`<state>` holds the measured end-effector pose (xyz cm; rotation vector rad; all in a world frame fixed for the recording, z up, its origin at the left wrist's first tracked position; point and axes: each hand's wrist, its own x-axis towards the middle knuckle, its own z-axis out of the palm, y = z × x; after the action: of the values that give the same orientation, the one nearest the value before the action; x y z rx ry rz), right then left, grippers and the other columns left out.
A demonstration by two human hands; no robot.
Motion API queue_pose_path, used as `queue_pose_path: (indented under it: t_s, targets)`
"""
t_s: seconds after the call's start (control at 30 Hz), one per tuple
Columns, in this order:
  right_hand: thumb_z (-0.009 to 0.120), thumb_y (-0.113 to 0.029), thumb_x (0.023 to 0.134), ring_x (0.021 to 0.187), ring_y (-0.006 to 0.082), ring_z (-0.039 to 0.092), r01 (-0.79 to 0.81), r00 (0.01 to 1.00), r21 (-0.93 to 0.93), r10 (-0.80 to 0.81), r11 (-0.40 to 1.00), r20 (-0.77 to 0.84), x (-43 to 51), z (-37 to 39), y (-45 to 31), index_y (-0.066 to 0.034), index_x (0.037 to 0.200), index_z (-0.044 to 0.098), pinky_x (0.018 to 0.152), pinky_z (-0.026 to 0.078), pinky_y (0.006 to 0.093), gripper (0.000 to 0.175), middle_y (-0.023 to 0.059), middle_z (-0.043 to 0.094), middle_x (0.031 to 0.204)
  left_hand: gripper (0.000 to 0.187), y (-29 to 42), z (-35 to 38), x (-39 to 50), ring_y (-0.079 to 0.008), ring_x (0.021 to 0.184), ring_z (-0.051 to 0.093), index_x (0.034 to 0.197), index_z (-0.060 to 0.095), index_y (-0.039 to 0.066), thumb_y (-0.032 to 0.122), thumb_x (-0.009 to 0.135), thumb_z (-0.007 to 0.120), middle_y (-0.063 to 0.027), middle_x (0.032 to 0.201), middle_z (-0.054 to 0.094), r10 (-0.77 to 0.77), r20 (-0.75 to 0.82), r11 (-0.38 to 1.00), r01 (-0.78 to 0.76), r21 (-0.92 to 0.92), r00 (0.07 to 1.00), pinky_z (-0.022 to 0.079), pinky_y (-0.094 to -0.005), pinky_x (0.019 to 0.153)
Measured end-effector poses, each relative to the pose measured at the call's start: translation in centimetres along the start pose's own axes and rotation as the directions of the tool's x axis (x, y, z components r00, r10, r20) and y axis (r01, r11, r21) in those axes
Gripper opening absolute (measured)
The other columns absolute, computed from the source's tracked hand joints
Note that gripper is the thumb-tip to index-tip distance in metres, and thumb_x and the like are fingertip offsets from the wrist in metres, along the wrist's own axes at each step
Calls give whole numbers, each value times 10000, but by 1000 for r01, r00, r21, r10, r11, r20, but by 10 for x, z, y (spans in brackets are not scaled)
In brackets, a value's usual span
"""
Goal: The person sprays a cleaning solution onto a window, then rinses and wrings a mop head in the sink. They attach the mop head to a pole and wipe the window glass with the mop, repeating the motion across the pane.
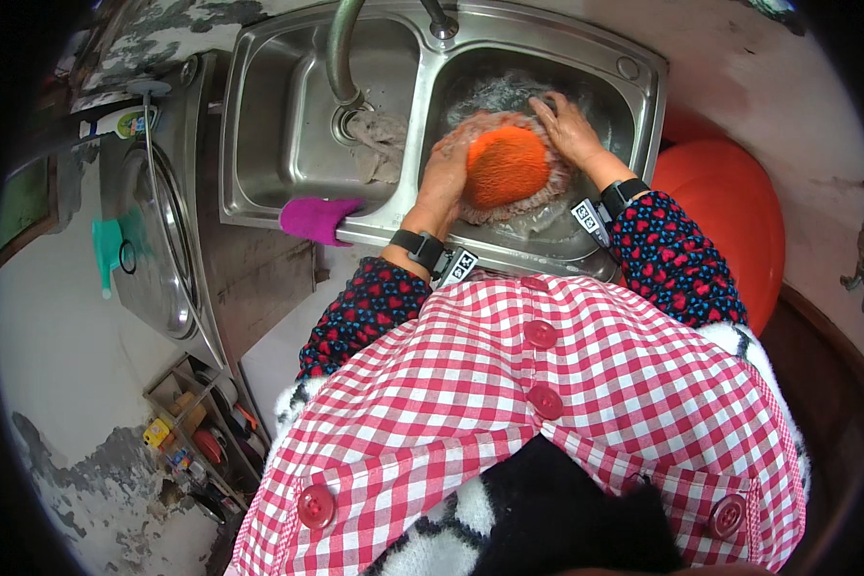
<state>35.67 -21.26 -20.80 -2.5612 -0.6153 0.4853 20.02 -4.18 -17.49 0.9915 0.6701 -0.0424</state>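
An orange fabric piece (510,165) with a shaggy, pinkish-grey border lies wet in the right bowl of a steel double sink (412,137). I cannot tell whether it is a hat, a cover or something else. My left hand (443,183) grips its left edge, with the fingertips partly hidden in the pile. At its upper right edge is my right hand (570,131), fingers apart and wet. Cloudy, foamy water (497,93) surrounds the piece.
A curved faucet (342,65) reaches over the left bowl, where a grey cloth (381,144) lies by the drain. A purple cloth (317,218) drapes over the front rim. On the right stands a red plastic basin (720,216); on the left, a round metal lid (155,245).
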Motion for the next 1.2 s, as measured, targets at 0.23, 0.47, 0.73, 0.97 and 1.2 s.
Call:
queue_pose_path:
  t_s: [0.23, 0.47, 0.73, 0.97, 1.2]
  targets:
    - [575, -612, 798, 1352, 357, 282, -505, 786, 124, 396, 854, 475, -34, 33, 3, 91, 1407, 207, 1092, 271, 379, 1001, 302, 272, 1435, 700, -13, -2, 1, -369, 1286, 337, 1415, 295, 138, 614, 906, 368, -129, 1444, 320, -376, -139, 908, 394, 144, 916, 341, -633, 912]
    - [576, -339, 882, 1075, 239, 534, 5, 928, 760, -287, 650, 239, -48, 13, -61, -59, 1152, 616, 946, 404, 329, 391, 136, 589, 1168, 651, -10, -3, 4, -259, 1212, 459, 1364, 387, 110, 594, 929, 349, -101, 1340, 466, -346, 73, 935, 351, -60, 935, 350, -491, 1004]
    - [627, -344, 841, 983, 334, 570, 224, 974, 336, -204, 915, -95, -55, 4, -118, -130, 1063, 629, 859, 472, 402, 309, 120, 516, 1162, 382, -6, 24, 0, -189, 976, 577, 1219, 482, 59, 318, 941, 511, -78, 1131, 562, -107, -24, 967, 98, -236, 994, 489, -349, 823]
    - [614, -372, 819, 967, 361, 578, 194, 981, 186, -193, 963, -23, -35, -9, -97, -172, 1007, 644, 812, 481, 453, 276, 128, 541, 1092, 348, -2, 35, -13, -209, 1052, 547, 1263, 438, 45, 246, 979, 448, -122, 1178, 540, -21, -26, 958, 13, -285, 999, 462, -343, 904]
    - [530, -515, 858, 1058, 378, 555, -1, 995, 134, -11, 991, 94, -9, 14, -28, -72, 1135, 585, 891, 445, 435, 525, 214, 598, 1096, 362, -12, 14, -20, -224, 1108, 510, 1254, 440, 26, 256, 974, 451, -109, 1180, 545, 24, 68, 985, -12, -172, 997, 417, -372, 950]
